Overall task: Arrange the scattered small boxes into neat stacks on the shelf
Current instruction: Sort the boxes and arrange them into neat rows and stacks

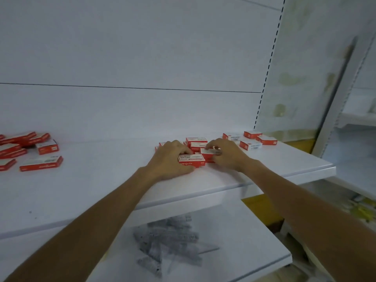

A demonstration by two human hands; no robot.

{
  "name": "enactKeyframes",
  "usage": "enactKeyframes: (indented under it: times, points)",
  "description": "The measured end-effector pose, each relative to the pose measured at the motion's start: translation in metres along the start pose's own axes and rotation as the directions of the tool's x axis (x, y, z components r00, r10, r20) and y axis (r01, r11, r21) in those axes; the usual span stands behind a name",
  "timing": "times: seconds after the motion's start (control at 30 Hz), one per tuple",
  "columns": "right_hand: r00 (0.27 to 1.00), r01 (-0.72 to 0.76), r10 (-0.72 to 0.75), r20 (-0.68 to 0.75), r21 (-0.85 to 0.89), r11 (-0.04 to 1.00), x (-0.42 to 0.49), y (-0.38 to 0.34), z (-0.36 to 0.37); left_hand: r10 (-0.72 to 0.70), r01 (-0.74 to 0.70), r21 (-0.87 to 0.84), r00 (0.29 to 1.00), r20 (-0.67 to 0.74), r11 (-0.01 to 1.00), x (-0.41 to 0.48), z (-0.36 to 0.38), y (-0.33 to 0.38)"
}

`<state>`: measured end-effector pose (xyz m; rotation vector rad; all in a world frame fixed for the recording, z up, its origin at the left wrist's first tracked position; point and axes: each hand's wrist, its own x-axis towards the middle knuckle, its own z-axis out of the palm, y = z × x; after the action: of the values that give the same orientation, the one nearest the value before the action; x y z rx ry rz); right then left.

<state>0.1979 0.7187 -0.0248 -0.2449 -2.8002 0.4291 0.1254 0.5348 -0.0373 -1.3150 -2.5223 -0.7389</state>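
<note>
Small red-and-white boxes lie scattered on the white shelf (pixel 101 186). A middle cluster (pixel 196 141) sits under both hands. My left hand (pixel 171 157) grips the front box (pixel 191 160) of that cluster, thumb at its near side. My right hand (pixel 225 153) pinches a second box (pixel 207 152) just behind and to the right of it. Several more boxes lie loose at the right end (pixel 249 144). Another loose heap lies at the far left (pixel 40 162), partly cut off by the frame edge.
The shelf's front edge (pixel 203 197) runs diagonally under my forearms. A lower shelf (pixel 234 231) holds a pile of grey packets (pixel 168 243). A perforated upright (pixel 266 72) and a wall panel bound the right end.
</note>
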Motion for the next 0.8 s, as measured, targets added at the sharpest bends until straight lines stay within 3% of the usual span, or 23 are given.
enactKeyframes:
  times: [0.3, 0.57, 0.8]
  points:
    - [0.997, 0.076, -0.076, -0.010, 0.042, 0.996, 0.008, 0.003, 0.010, -0.024, 0.025, 0.080, 1.000, -0.005, 0.997, 0.007, 0.004, -0.014]
    - [0.998, 0.058, -0.061, -0.016, -0.155, 0.986, 0.033, -0.009, 0.024, -0.200, 0.215, 0.261, 0.976, -0.082, 0.941, 0.022, 0.008, -0.029]
    - [0.976, 0.177, -0.185, -0.116, -0.072, 0.982, 0.046, -0.057, 0.016, -0.280, 0.293, 0.148, 0.955, -0.101, 0.945, -0.009, -0.027, -0.054]
